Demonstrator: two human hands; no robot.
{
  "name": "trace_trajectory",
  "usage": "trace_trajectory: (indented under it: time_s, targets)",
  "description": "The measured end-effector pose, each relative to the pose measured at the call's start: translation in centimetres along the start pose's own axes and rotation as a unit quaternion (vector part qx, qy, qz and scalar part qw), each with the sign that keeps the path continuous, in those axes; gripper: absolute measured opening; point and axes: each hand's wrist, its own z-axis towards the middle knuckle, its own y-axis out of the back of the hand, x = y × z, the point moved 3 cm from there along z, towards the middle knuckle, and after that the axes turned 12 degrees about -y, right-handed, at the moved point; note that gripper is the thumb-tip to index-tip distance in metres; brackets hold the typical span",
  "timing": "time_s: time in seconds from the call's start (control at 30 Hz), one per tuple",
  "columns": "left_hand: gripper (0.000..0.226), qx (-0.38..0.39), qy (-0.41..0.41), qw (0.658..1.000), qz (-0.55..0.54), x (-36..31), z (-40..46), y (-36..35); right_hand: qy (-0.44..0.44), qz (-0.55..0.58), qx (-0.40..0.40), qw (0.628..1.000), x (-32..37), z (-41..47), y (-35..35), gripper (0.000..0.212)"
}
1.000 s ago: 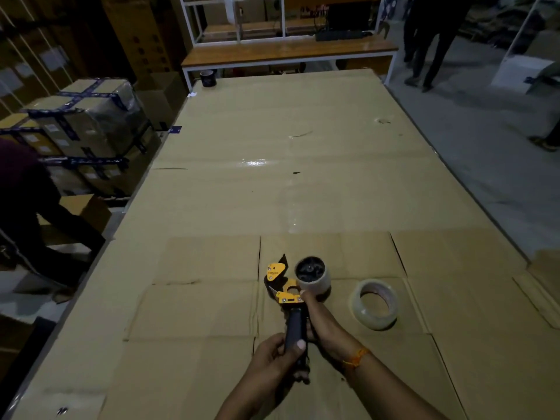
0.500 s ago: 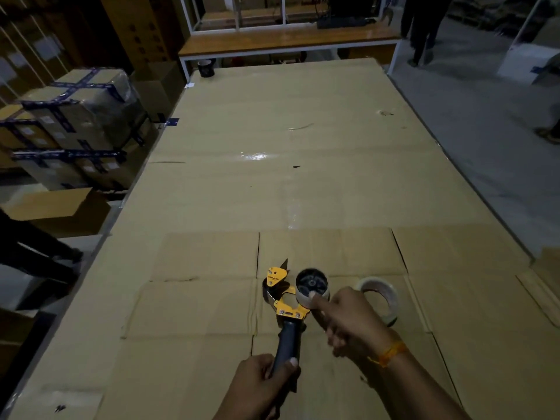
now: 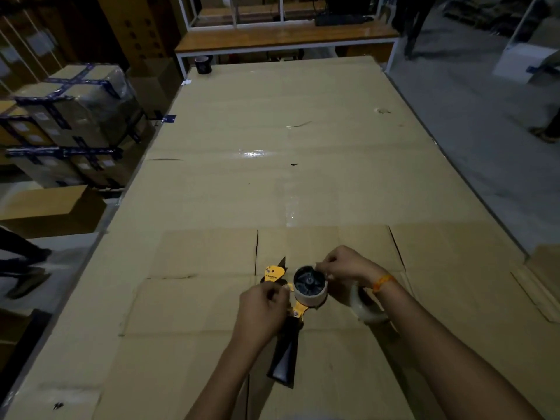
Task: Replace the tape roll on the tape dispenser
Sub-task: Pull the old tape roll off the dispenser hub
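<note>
— What do we have in front of us?

— We see the tape dispenser (image 3: pixel 292 304) lying on the cardboard-covered tabletop (image 3: pixel 272 183), its black handle (image 3: pixel 285 362) pointing back toward us and its yellow head away from us. The old roll (image 3: pixel 310 287) sits on the hub, nearly used up, with the dark hub showing through its centre.

— And our hands?

— Our left hand (image 3: pixel 263 313) rests on the yellow frame, just left of the hub, its fingers (image 3: pixel 277 291) curled narrow against the metal; we cannot tell whether they truly grip it or only press on it. Our right hand (image 3: pixel 348 268) is at the far right rim of the old roll, fingers pinched close together at its edge. We cannot tell whether they hold the roll itself or a loose end of tape.

— Where is the new roll?

— The clear tape roll (image 3: pixel 362 307) lies on the tabletop just right of the dispenser, mostly hidden under our right wrist, which wears an orange band (image 3: pixel 383 281).

— Anything else around?

— A dark cup-like thing (image 3: pixel 203 64) stands at the far left corner of the tabletop. Wrapped boxes (image 3: pixel 69 122) strapped with blue tape are stacked on the left, beside the tabletop, and a wooden bench (image 3: pixel 285 37) stands beyond the far end.
</note>
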Motion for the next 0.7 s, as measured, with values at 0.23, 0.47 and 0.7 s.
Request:
trace_trajectory:
  time_s: [0.23, 0.47, 0.7]
  targets:
    - [0.029, 0.16, 0.164, 0.973, -0.01, -1.1, 4.7, -4.0, -0.007, -0.072, 0.04, 0.997, 0.9, 1.4, -0.2, 0.024]
    - [0.031, 0.167, 0.255, 0.941, -0.148, -1.0, 5.5, -5.4, -0.034, -0.099, 0.022, 0.994, 0.8, 1.9, -0.6, 0.03]
    - [0.039, 0.178, 0.314, 0.912, -0.196, -1.1, 5.8, -6.4, -0.054, -0.121, -0.013, 0.991, 1.4, 1.9, -0.8, 0.028]
